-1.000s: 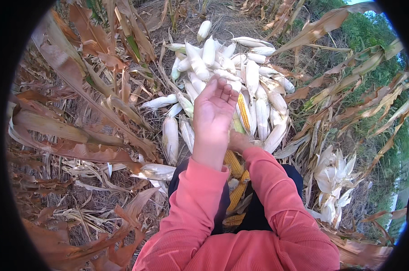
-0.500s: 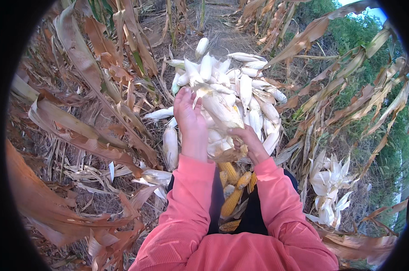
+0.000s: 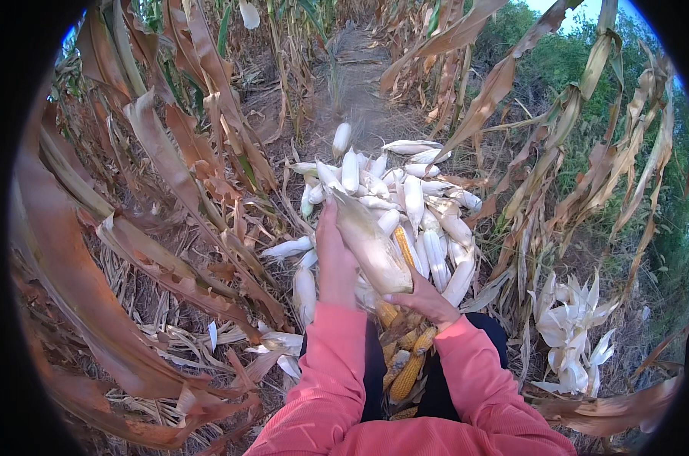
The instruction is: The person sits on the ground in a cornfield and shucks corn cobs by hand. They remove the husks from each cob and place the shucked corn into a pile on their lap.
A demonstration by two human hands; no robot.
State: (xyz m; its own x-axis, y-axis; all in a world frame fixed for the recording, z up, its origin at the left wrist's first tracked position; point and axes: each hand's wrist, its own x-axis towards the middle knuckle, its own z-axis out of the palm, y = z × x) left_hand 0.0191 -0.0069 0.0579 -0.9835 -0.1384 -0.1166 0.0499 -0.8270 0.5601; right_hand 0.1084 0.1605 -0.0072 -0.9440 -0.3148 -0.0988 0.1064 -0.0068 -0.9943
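A corn ear in its pale husk is held slantwise in front of me. My left hand is closed along its far left side, with most fingers hidden behind the husk. At the thick near end, my right hand grips it with bent fingers. Below the hands, between my dark-trousered legs, lie several bare yellow corn ears. Just beyond the held ear spreads a pile of ears in whitish husks. One yellow ear shows bare kernels among them.
Dry brown corn stalks and leaves crowd the left side. More drooping leaves hang on the right before green bushes. A heap of stripped husks lies at the right. Bare soil runs ahead between the rows.
My left hand, fingers raised and apart before, has closed against the ear. Loose husk at the ear's lower end no longer shows. The view has tilted up, so the pile sits lower.
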